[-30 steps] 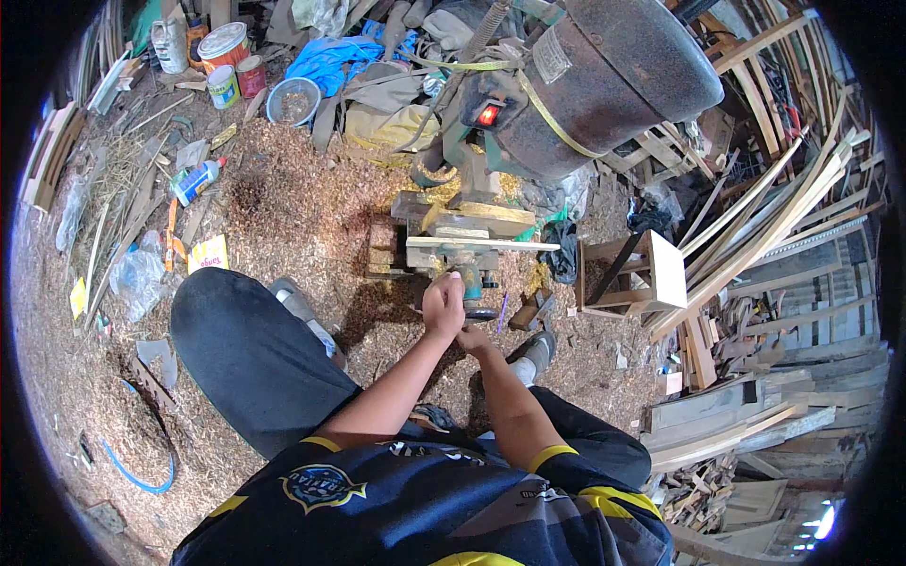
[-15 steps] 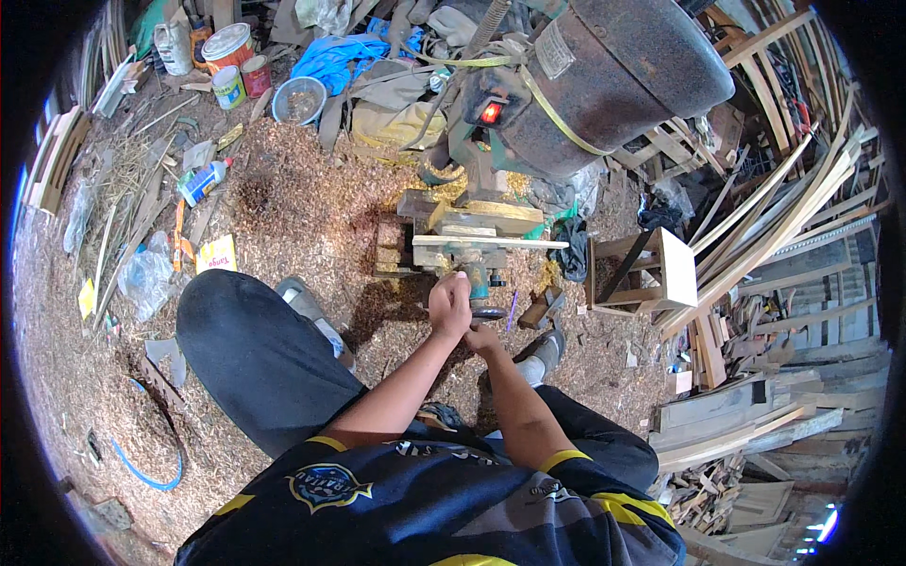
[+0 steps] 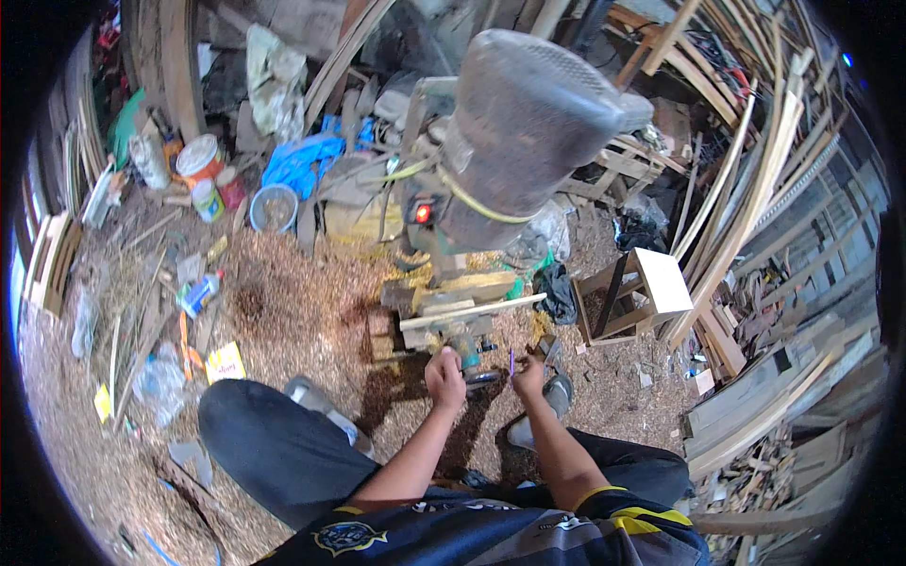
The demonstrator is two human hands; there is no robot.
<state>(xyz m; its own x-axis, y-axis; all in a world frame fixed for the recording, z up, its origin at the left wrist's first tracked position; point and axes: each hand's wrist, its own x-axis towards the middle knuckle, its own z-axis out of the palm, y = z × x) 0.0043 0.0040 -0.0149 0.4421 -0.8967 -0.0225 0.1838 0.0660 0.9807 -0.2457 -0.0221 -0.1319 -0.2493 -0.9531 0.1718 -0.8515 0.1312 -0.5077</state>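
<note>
My left hand [image 3: 444,379] is closed in a fist at the near side of a bench vise [image 3: 466,351], beside its round handwheel [image 3: 482,376]. What its fingers grip, if anything, is hidden. A thin pale wood strip [image 3: 472,311] lies across the vise, in front of thicker wood blocks. My right hand [image 3: 530,378] is apart from the handwheel, to its right. It is low beside a thin purple stick [image 3: 511,362] and a small wooden block with a dark metal part [image 3: 546,350]. Its fingertips are blurred, and I cannot tell whether they touch either one.
Beyond the vise stands a big rusty machine housing [image 3: 528,132] with a lit red switch [image 3: 423,213]. A small wooden frame [image 3: 661,283] and long wood strips [image 3: 746,236] stand at right. Paint cans [image 3: 201,158] and a blue-rimmed bucket [image 3: 275,208] sit at far left. Shavings cover the floor.
My right hand has left the handwheel and moved right, toward the purple stick and the block. The left hand stays close to the vise. The whole view has tilted up and shifted.
</note>
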